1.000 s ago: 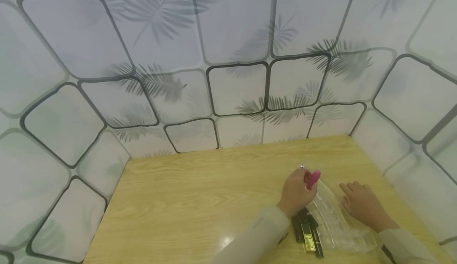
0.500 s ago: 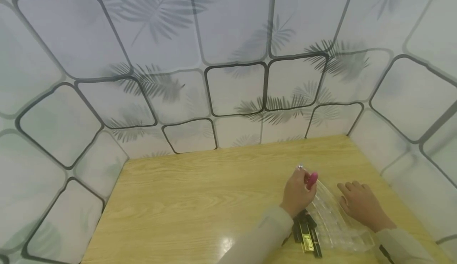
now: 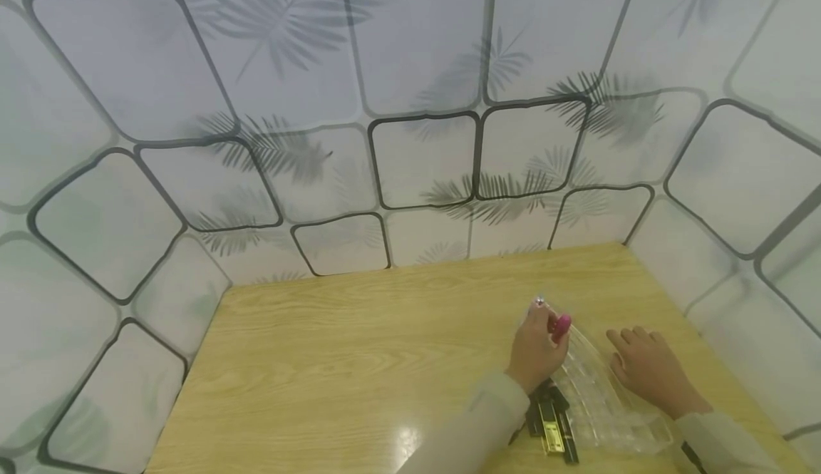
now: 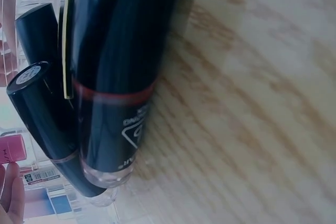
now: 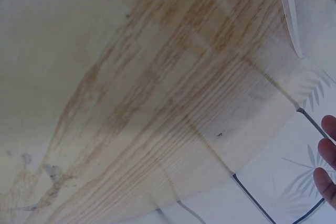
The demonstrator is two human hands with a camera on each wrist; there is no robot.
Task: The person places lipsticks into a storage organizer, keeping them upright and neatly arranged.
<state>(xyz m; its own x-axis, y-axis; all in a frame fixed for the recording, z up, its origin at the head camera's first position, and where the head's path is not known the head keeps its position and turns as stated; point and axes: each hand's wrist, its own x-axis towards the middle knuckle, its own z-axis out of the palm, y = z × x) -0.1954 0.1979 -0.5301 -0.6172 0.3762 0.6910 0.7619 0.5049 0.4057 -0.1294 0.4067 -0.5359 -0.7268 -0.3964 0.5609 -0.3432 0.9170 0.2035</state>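
My left hand point(image 3: 537, 346) pinches a pink lipstick tube point(image 3: 561, 326) over the far end of a clear, curved lipstick holder point(image 3: 593, 388). In the left wrist view the fingers point(image 4: 16, 195) meet the lower end of the pink tube point(image 4: 11, 148); whether it sits in a compartment cannot be told. Beneath the left wrist several black lipstick tubes point(image 4: 44, 111) lie in a pile, one with a gold part point(image 3: 552, 435). My right hand point(image 3: 653, 371) is at the holder's right side, fingers relaxed and holding nothing; in the right wrist view only its fingertips point(image 5: 326, 182) show.
A small shiny, jewel-like piece point(image 3: 539, 301) shows just past the left fingertips. The light wood table point(image 3: 333, 360) stretches away to the left. Patterned walls point(image 3: 426, 160) enclose its back and sides.
The pink tube looks slightly lower and shows less of its length at the left fingers. My left hand has shifted only a little; the right hand stays in place.
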